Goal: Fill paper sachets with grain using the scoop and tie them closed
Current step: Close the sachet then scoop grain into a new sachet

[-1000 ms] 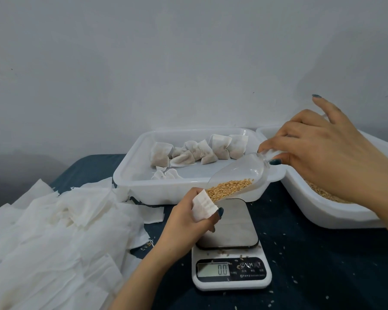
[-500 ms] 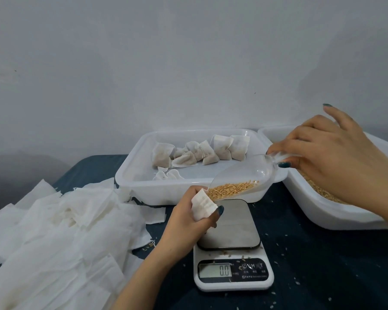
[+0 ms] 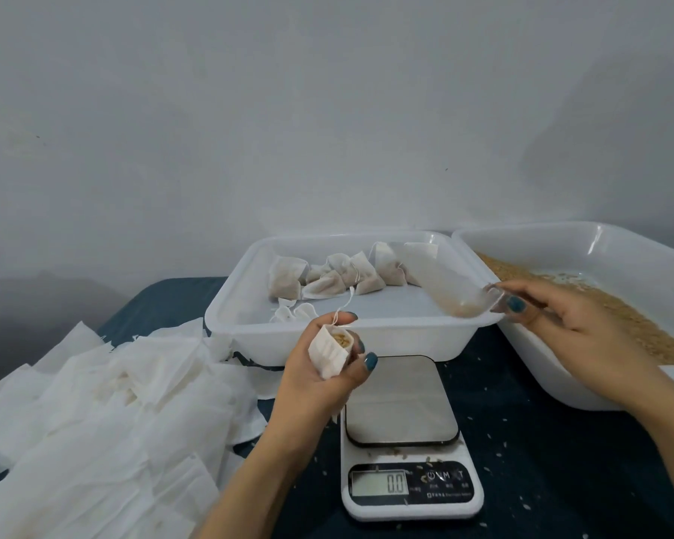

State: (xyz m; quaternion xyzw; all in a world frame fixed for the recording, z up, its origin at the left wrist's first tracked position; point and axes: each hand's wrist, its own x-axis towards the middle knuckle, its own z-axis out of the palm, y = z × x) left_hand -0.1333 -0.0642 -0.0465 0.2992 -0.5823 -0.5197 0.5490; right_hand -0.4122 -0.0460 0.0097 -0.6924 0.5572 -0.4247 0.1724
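A white paper sachet [image 3: 329, 354] is gripped in the curled fingers and thumb of the left hand [image 3: 312, 387]. Its mouth is open, with grain [image 3: 343, 339] visible inside, and a string trails up from its top. Its long axis is tilted, and the mouth faces up and right, towards the right hand [image 3: 576, 328].

A clear scoop [image 3: 452, 285] is pinched by its handle in the right fingertips. It is blurred, and only a few grains are seen in it. Its long axis runs up and left from that hand.

A scale [image 3: 401, 402] lies just below the left hand. A tray [image 3: 234, 324] of filled sachets [image 3: 327, 280] stands beyond both hands, under the scoop. A grain tray [image 3: 569, 235] lies behind the right hand. Empty sachets [image 3: 94, 402] are piled left of the left hand.
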